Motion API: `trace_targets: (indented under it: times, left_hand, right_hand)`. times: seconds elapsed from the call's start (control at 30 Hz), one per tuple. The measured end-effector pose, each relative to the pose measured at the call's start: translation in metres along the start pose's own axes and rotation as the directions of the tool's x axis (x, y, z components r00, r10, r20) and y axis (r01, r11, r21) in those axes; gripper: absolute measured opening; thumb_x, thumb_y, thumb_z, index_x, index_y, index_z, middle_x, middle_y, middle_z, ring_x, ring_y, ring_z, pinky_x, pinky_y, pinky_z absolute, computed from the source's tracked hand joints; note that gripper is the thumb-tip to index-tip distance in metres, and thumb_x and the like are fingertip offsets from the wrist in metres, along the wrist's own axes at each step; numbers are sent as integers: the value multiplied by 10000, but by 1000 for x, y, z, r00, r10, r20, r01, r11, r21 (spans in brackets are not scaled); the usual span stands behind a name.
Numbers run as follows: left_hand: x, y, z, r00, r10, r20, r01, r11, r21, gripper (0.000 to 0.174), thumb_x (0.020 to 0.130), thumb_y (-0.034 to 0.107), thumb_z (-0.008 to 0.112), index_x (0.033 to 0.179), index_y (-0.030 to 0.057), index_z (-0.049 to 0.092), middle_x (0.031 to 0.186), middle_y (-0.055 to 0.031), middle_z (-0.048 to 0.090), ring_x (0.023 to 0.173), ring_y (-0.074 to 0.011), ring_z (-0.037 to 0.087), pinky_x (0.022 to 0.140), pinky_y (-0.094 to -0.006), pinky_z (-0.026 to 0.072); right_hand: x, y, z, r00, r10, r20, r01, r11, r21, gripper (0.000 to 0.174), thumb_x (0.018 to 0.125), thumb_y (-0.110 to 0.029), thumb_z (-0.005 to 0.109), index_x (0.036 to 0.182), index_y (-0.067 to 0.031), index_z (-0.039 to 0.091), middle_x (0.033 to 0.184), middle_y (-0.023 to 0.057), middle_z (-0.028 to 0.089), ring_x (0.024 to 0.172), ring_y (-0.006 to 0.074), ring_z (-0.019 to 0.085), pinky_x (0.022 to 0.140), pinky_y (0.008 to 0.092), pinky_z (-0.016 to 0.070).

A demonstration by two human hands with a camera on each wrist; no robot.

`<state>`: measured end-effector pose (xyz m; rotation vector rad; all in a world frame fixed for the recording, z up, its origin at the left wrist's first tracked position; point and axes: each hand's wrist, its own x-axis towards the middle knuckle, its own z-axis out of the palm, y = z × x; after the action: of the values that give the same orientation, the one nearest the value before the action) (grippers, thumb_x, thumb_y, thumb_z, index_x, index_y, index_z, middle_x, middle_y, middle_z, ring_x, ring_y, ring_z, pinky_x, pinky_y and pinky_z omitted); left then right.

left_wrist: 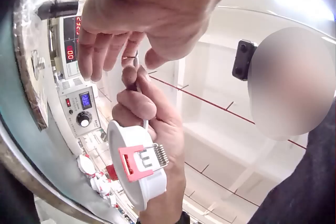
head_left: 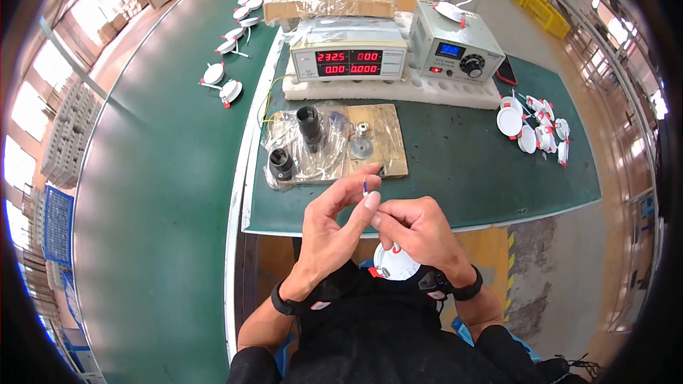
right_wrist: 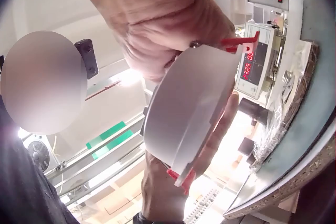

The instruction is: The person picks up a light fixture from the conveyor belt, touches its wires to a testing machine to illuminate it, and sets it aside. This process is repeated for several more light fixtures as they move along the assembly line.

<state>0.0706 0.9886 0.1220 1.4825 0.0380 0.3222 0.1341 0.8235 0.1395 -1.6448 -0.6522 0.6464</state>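
Observation:
A round white downlight [head_left: 398, 264] with red-tipped spring clips hangs by its cable below my right hand [head_left: 421, 231]. Thumb and fingers of that hand pinch the white cable [left_wrist: 145, 123] near its end, where a thin blue wire [head_left: 365, 188] sticks up. My left hand [head_left: 329, 227] is at the wire end, its thumb and index finger on either side with a gap showing between them. The other left fingers are extended in the left wrist view. From the right wrist, the downlight [right_wrist: 184, 103] covers much of both hands.
Ahead stands a power meter [head_left: 348, 60] with red digits, beside a grey regulator box [head_left: 455, 50]. A board [head_left: 388, 135] with black lamp sockets [head_left: 308, 124] lies before them. More downlights [head_left: 526, 139] are piled at right; others line the green bench [head_left: 163, 171] at left.

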Motion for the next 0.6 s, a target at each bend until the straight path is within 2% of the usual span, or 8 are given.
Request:
trace_targets:
  times: [0.03, 0.07, 0.17, 0.27, 0.37, 0.4, 0.53, 0.6]
  left_hand:
    - [2, -4, -1, 999, 43, -5, -43, 998, 37, 273, 991, 152, 657, 1204, -19, 648, 1322, -158, 650, 1134, -169, 645, 954, -326, 525]
    - [2, -2, -1, 1000, 13, -21, -13, 1000, 9, 221, 975, 116, 666, 1146, -25, 662, 1329, -170, 641, 1171, -213, 641, 962, -353, 524]
    - [3, -5, -3, 995, 89, -45, -82, 986, 143, 200, 982, 116, 660, 1113, -36, 663, 1243, -177, 686, 1130, -202, 660, 942, -348, 533]
    - [1, -4, -3, 985, -164, -53, 151, 970, -190, 205, 1003, 147, 641, 1070, -45, 664, 1156, -184, 718, 1067, -191, 683, 915, -342, 542]
    - [3, -17, -2, 970, -243, -9, 218, 884, -413, 239, 1025, 185, 612, 1048, -46, 665, 1116, -192, 727, 1008, -191, 698, 886, -334, 553]
    - [3, -17, -1, 977, -215, -7, 198, 911, -363, 296, 1052, 235, 564, 1093, -41, 665, 1137, -185, 721, 960, -183, 698, 865, -328, 557]
    - [7, -8, -4, 979, -202, 26, 194, 888, -417, 368, 1076, 286, 504, 1177, -37, 651, 1186, -164, 708, 987, -172, 688, 875, -319, 552]
    - [6, -7, -13, 980, -193, 45, 197, 925, -325, 353, 1072, 268, 517, 1179, -42, 647, 1170, -158, 714, 995, -179, 692, 879, -322, 552]
  right_hand:
    - [1, -1, 1, 1000, 4, -1, -4, 1000, 5, 235, 1002, -179, 628, 946, 24, 733, 614, 11, 608, 562, 49, 513, 499, 255, 397]
    - [2, -2, 2, 1000, 7, -2, -7, 1000, 11, 234, 1002, -177, 629, 940, 24, 731, 617, 12, 610, 562, 51, 511, 500, 256, 397]
    - [3, -1, 5, 1000, 18, -21, -17, 999, 34, 226, 999, -175, 637, 950, 24, 732, 621, 15, 611, 567, 51, 516, 503, 257, 401]
    - [7, 0, 11, 997, 10, -75, -7, 999, 37, 220, 997, -174, 646, 972, 25, 736, 627, 17, 613, 576, 51, 529, 508, 257, 407]
    - [10, 4, 13, 994, -12, -109, 15, 1000, 20, 226, 1003, -180, 640, 998, 22, 741, 631, 14, 612, 582, 49, 535, 513, 252, 409]
    - [11, 5, 13, 993, -21, -114, 23, 1000, 13, 230, 1006, -183, 636, 1008, 20, 742, 633, 12, 610, 583, 48, 535, 514, 250, 408]
    - [10, 4, 11, 996, 7, -88, 0, 997, 82, 239, 1020, -155, 599, 946, 31, 730, 618, 1, 598, 564, 46, 514, 516, 236, 397]
    - [10, 5, 8, 997, 23, -71, -13, 991, 136, 249, 1022, -165, 598, 951, 34, 730, 617, -1, 594, 561, 47, 510, 517, 234, 395]
